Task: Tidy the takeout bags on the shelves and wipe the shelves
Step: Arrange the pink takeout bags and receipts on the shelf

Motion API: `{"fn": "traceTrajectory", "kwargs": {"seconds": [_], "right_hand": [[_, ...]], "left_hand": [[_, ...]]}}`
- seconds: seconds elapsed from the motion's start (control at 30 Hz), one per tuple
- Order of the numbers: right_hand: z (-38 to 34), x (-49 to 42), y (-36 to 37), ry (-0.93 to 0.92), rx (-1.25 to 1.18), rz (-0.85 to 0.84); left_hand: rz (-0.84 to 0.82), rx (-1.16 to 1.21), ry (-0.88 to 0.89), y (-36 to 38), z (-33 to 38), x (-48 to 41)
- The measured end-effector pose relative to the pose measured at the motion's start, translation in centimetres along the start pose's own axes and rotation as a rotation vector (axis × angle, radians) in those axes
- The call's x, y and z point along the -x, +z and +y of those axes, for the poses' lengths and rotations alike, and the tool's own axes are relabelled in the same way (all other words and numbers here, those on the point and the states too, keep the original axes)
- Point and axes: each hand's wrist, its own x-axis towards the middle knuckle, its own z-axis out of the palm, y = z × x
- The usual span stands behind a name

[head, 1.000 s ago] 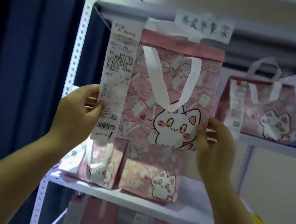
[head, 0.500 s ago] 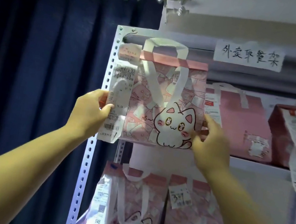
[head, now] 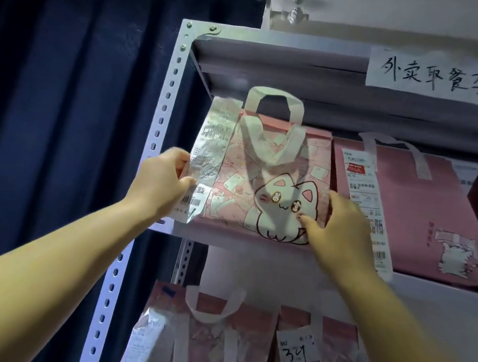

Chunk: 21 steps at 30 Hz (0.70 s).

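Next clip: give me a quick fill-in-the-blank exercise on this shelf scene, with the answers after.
1. The right hand has its thumb on a cartoon ___ printed on the pink bag.
2. The left hand grips that bag's edge over its long paper ___.
3. The curtain left of the rack is dark ___.
Missing words: cat; receipt; blue.

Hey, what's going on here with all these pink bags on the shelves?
A person holds a pink cat bag at the left end of the upper shelf, beside another pink bag. The left hand grips its receipt side, the right hand its other edge. More bags sit one level below.
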Motion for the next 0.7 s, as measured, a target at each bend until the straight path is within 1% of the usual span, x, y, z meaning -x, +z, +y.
{"fn": "traceTrajectory", "kwargs": {"seconds": [0.33,0.53,0.7], "right_hand": [[0.6,-1.4,2.9,0.036,0.054,-0.034],[0.1,-0.8,1.9,-0.001,0.03,0.05],[-1.1,1.6,0.3,-0.073,-0.072,0.158]], "left_hand": [[-0.089,-0.065,-0.003,2.8,-1.9,-0.7],[-0.002,-0.101,0.071,1.7,-2.1,0.6],[0.052,-0.008,0.181,-0.6,-0.8,3.5]]}}
